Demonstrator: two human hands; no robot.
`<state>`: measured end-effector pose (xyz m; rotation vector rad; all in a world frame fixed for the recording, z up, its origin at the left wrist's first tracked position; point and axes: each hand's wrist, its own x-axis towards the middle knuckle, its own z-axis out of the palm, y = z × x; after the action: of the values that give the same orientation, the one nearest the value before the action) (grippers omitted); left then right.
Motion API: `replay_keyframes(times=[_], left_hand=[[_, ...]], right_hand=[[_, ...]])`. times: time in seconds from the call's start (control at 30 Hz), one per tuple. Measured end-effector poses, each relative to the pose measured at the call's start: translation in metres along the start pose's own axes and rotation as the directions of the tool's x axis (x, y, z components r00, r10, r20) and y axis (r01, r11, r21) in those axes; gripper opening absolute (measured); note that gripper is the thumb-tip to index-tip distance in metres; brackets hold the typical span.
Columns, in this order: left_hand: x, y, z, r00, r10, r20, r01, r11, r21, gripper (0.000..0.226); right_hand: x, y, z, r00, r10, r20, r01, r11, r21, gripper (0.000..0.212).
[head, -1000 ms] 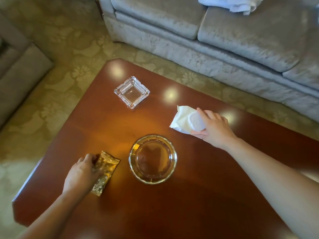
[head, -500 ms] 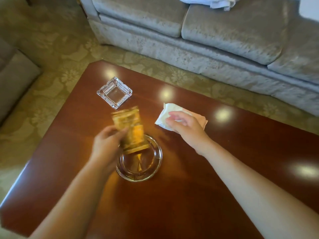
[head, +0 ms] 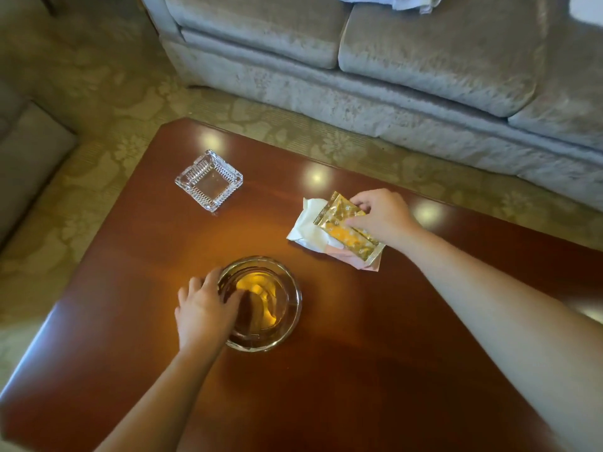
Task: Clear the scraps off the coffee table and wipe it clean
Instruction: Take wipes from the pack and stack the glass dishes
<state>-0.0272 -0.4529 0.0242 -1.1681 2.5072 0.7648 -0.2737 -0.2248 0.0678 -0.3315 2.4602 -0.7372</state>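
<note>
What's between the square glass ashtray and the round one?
Nothing. In the head view, the coffee table between the square glass ashtray and the round glass ashtray is bare polished wood.

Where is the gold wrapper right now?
Head view, right of centre: the right hand pinches the gold wrapper over the white tissue, beyond and right of the round glass ashtray the left hand grips.

Left hand (head: 205, 309), right hand (head: 383, 216), both curled
</note>
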Motion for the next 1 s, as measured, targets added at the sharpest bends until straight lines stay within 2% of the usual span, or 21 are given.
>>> replay_keyframes(times=[0.07, 0.17, 0.23, 0.3, 0.37, 0.47, 0.57, 0.73, 0.8, 0.93, 1.0], left_hand=[[-0.004, -0.02, 0.002, 0.998, 0.032, 0.055, -0.031, 0.999, -0.023, 0.065], [-0.001, -0.034, -0.001, 0.999, 0.02, 0.047, -0.017, 0.998, -0.056, 0.052], [0.005, -0.037, -0.002, 0.997, -0.012, 0.078, 0.019, 0.996, -0.091, 0.044], [0.012, -0.038, -0.004, 0.994, -0.039, 0.105, 0.052, 0.991, -0.122, 0.042], [0.015, -0.039, -0.006, 0.993, -0.048, 0.11, 0.064, 0.988, -0.14, 0.041], [0.016, -0.041, -0.006, 0.994, -0.042, 0.1, 0.06, 0.982, -0.179, 0.037], [0.017, -0.045, -0.005, 0.996, -0.043, 0.081, 0.059, 0.975, -0.215, 0.034], [0.029, -0.068, -0.019, 0.997, -0.076, 0.005, 0.074, 0.962, -0.263, 0.03], [0.041, -0.081, -0.029, 0.995, -0.1, -0.018, 0.091, 0.96, -0.266, 0.031], [0.062, -0.098, -0.046, 0.987, -0.145, -0.073, 0.118, 0.949, -0.293, 0.028], [0.067, -0.103, -0.051, 0.982, -0.17, -0.081, 0.135, 0.934, -0.332, 0.026]], right_hand=[[0.007, 0.0, -0.001, 1.0, -0.021, -0.005, 0.02, 0.997, -0.076, 0.035], [0.014, -0.005, 0.004, 0.998, -0.067, -0.004, 0.064, 0.962, -0.264, 0.057], [0.016, -0.014, 0.007, 0.993, -0.107, -0.048, 0.087, 0.947, -0.31, 0.055], [0.018, -0.035, 0.014, 0.979, -0.178, -0.103, 0.142, 0.946, -0.29, 0.045], [0.024, -0.062, 0.031, 0.972, -0.219, -0.081, 0.194, 0.951, -0.24, 0.037], [0.043, -0.107, 0.067, 0.975, -0.223, -0.019, 0.215, 0.959, -0.186, 0.038], [0.072, -0.136, 0.105, 0.995, -0.1, 0.0, 0.1, 0.988, -0.119, 0.046], [0.114, -0.158, 0.149, 0.983, 0.181, -0.024, -0.173, 0.968, 0.184, 0.055], [0.122, -0.162, 0.158, 0.973, 0.231, 0.002, -0.223, 0.939, 0.262, 0.045], [0.132, -0.172, 0.171, 0.956, 0.293, -0.03, -0.259, 0.885, 0.387, 0.016], [0.133, -0.177, 0.173, 0.943, 0.327, -0.068, -0.277, 0.88, 0.385, 0.008]])
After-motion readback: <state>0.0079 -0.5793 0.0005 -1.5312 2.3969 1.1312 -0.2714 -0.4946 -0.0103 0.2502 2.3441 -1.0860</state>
